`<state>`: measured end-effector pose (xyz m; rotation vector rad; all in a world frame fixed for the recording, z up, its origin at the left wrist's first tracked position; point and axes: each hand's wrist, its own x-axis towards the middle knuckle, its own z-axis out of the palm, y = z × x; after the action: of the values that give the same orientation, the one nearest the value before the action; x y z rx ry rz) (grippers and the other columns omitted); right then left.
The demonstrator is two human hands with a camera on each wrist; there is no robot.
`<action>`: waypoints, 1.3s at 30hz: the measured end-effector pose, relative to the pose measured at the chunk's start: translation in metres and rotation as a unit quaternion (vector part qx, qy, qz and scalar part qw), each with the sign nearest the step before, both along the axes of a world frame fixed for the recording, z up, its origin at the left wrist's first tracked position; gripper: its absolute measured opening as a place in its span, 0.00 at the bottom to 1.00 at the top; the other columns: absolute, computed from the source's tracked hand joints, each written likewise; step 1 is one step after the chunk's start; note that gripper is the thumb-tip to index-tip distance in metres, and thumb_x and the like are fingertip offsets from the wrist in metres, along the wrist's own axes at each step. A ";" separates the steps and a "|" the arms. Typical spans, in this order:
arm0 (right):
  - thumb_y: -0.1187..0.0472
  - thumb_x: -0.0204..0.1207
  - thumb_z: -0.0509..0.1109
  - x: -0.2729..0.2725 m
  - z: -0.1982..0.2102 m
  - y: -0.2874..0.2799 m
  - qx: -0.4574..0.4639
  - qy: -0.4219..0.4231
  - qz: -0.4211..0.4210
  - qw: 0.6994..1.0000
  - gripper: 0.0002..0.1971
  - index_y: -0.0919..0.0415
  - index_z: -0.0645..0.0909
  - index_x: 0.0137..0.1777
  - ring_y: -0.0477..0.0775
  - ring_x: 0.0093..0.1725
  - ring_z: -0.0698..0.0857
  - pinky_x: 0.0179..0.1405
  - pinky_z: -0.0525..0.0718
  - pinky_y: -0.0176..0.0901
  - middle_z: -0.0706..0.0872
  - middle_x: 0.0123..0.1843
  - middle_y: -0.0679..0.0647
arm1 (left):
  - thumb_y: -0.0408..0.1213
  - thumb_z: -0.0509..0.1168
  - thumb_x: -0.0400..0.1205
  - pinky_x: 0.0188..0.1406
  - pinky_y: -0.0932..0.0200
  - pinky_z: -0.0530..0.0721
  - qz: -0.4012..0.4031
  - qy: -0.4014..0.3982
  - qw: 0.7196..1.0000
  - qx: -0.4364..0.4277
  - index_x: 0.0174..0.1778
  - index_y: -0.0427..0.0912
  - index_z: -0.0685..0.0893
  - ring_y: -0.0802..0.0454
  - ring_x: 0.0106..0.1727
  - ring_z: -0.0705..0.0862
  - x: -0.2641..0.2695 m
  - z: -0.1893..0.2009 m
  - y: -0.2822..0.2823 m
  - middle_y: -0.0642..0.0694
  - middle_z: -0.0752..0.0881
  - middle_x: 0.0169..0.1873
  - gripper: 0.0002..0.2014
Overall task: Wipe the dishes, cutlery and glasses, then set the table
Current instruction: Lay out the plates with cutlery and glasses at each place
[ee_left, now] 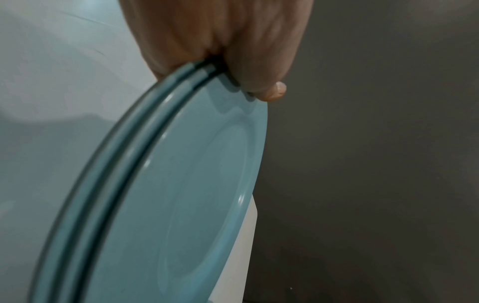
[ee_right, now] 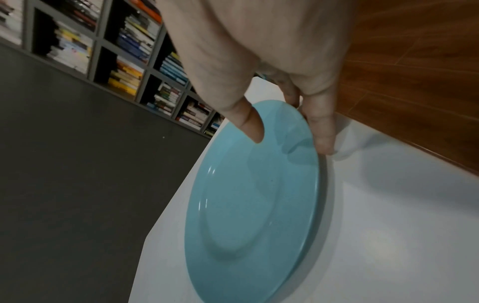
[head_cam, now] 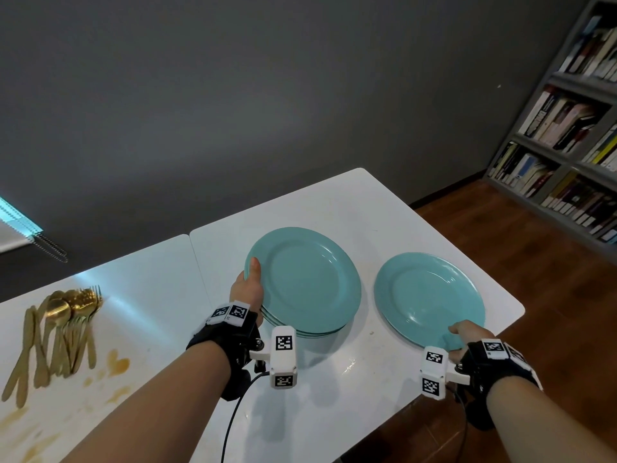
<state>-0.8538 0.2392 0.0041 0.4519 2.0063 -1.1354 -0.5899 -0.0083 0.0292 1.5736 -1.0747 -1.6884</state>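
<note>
Two hands, each gripping teal plates on the white table [head_cam: 334,202].

L hand [head_cam: 248,289] holds the stack of plates [head_cam: 307,279] at its near-left rim, thumb on top of the upper plate, fingers under; the left wrist view shows approx. three rims layered in the grip [ee_left: 160,184]. The stack sits mid-table, w/ its near edge seemingly raised a bit. R hand [head_cam: 462,335] pinches the single plate [head_cam: 430,295] at its near rim, thumb on the upper face and fingers [ee_right: 321,127] round the edge; the plate lies by the table's right edge, just beside the stack, not touching. Gold cutlery [head_cam: 56,332] lies in a pile at far left, well apart, w/ brown stains [head_cam: 117,362] near it. Bookshelf [head_cam: 567,128] stands at right by the grey wall.
</note>
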 end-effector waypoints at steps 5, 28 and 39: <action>0.65 0.74 0.66 0.007 0.007 -0.010 0.117 0.019 0.064 0.991 0.15 0.72 0.73 0.59 0.72 0.53 0.83 0.51 0.84 0.60 0.77 0.49 0.66 | 0.58 0.55 0.83 0.63 0.39 0.82 0.001 -0.005 1.000 0.001 0.71 0.39 0.75 0.36 0.60 0.83 0.014 0.010 0.005 0.38 0.83 0.62 0.29; 0.69 0.81 0.59 0.249 0.055 -0.080 -0.182 0.044 0.117 0.975 0.12 0.60 0.77 0.37 0.58 0.40 0.79 0.36 0.80 0.46 0.81 0.39 0.57 | 0.59 0.64 0.78 0.58 0.34 0.83 0.002 0.045 0.997 0.069 0.68 0.38 0.76 0.35 0.57 0.85 0.163 0.006 0.027 0.37 0.84 0.59 0.32; 0.76 0.80 0.57 0.280 0.050 -0.068 -0.227 -0.014 0.060 0.972 0.15 0.78 0.75 0.65 0.65 0.48 0.82 0.44 0.82 0.56 0.82 0.55 0.67 | 0.72 0.68 0.60 0.53 0.27 0.82 0.040 0.094 0.988 0.117 0.64 0.43 0.79 0.34 0.53 0.87 0.204 -0.011 0.041 0.39 0.87 0.56 0.44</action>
<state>-0.5740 0.1711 0.0544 0.1085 1.6532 -1.4474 -0.3856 0.0329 0.0186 1.5371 -0.7297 -1.9198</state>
